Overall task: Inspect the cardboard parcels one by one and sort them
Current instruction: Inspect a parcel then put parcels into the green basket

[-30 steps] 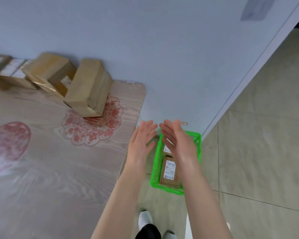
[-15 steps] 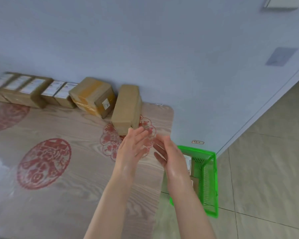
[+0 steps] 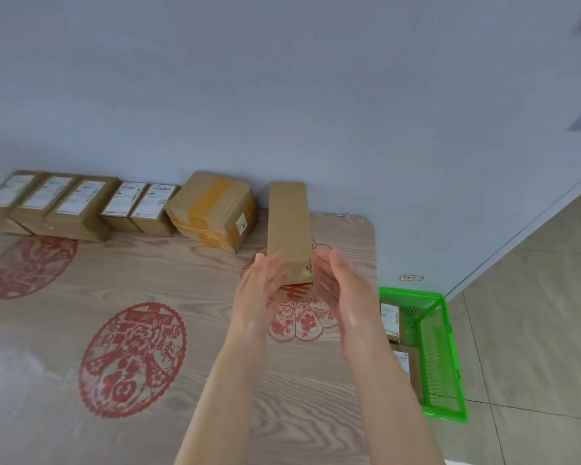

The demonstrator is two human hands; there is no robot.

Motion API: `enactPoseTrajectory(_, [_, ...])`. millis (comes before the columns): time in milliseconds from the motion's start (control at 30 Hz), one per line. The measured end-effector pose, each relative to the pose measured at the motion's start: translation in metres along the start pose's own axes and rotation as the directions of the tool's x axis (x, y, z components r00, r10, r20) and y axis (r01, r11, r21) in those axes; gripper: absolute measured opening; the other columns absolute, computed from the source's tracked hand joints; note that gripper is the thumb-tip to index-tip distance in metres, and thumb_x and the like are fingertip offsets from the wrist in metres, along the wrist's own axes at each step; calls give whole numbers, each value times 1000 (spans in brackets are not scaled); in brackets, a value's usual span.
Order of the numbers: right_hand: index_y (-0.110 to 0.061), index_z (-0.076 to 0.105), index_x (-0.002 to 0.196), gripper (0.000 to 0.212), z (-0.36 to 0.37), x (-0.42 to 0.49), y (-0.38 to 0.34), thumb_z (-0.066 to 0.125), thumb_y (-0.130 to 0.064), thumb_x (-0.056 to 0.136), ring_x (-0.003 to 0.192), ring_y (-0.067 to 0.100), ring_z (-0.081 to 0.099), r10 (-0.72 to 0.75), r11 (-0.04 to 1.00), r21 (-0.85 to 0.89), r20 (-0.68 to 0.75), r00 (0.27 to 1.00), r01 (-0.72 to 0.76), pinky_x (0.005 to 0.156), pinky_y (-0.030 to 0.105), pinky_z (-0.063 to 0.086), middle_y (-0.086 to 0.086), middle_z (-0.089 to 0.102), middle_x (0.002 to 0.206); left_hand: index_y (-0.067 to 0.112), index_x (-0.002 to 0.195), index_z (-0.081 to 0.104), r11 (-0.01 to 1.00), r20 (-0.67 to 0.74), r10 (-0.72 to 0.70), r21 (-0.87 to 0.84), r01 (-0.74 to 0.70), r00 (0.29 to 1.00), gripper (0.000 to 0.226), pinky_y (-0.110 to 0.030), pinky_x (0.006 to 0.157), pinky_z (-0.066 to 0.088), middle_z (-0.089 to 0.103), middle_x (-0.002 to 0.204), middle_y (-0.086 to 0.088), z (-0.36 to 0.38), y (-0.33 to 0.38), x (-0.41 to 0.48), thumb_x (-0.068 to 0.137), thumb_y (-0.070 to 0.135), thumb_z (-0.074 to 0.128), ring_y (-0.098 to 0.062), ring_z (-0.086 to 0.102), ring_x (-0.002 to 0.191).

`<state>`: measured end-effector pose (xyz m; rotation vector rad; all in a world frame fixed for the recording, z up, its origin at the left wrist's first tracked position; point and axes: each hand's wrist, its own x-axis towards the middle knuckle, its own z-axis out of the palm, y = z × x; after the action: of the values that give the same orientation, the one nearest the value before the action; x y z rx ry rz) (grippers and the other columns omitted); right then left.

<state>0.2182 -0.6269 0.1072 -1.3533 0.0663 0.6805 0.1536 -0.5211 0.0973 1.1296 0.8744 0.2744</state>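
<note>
Crowding long parcel (image 3: 288, 223): taped box (image 3: 212, 209), wall (image 3: 282, 95) | green basket (image 3: 440, 347) right

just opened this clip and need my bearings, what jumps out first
Two open hands, left hand and right hand, flank a narrow parcel at the far right of the table. A bright green basket holding labelled parcels sits on the floor beside it.
</note>
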Motion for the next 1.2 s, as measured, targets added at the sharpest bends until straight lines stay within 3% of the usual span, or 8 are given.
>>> enactPoseTrajectory(167, [-21,61,128,33,4,35,8,47,-36,103,106,1,59,35,998,-60,18,999,-34,85,17,46,-10,65,117,17,128,61,999,-48,1,32,0,999,41,-33,106,44,67,128,-1,-8,4,25,107,43,38,-17,60,122])
enactPoseTrajectory(333, [-28,62,121,30,8,81,33,49,-46,101,107,10,56,133,978,-154,-66,989,-142,112,40,39,-10,61,115,17,134,58,991,-129,-54,117,70,990,41,-36,114,38,58,140,-2,-22,-6,65,106,43,43,-19,52,131])
enactPoseTrajectory(433, [-22,49,143,49,14,100,46,45,-48,102,128,18,50,184,961,-183,-142,973,-208,110,38,36,-2,54,140,17,145,49,978,-178,-134,136,159,975,55,-41,119,33,51,150,-2,-36,-13,95,102,51,49,-22,47,138])
enactPoseTrajectory(567, [-19,37,152,54,26,127,59,42,-43,104,140,24,41,194,946,-208,-255,947,-250,112,39,32,2,42,153,24,157,33,952,-136,-220,184,243,966,68,-44,122,27,38,160,-1,-50,-25,137,100,57,48,-24,39,145])
enactPoseTrajectory(733, [-18,35,154,55,40,166,76,43,-41,104,144,23,35,137,939,-251,-355,925,-235,115,39,27,3,36,158,26,155,37,926,20,-309,235,296,951,76,-44,123,25,36,161,0,-50,-39,183,92,66,52,-23,34,148])
enactPoseTrajectory(1000, [-19,62,128,35,55,167,94,56,-38,99,97,6,59,55,953,-257,-370,927,-159,90,24,42,-7,66,115,22,150,41,951,219,-286,187,248,933,55,-33,110,42,56,142,2,-42,-45,201,100,41,56,-15,54,126])
enactPoseTrajectory(1133, [-27,68,105,19,73,138,97,60,-41,95,101,13,65,4,956,-267,-414,910,-125,92,34,51,-9,71,102,26,130,54,972,231,-220,134,193,948,31,-21,85,50,65,124,2,-53,-29,181,100,27,60,-9,62,106])
enactPoseTrajectory(1200, [-25,67,107,19,84,113,98,63,-38,94,100,11,66,-26,975,-211,-429,903,-72,90,31,51,-9,71,103,28,119,57,978,255,-205,86,189,945,24,-27,88,52,68,123,-2,-62,-20,167,97,22,64,-17,65,110])
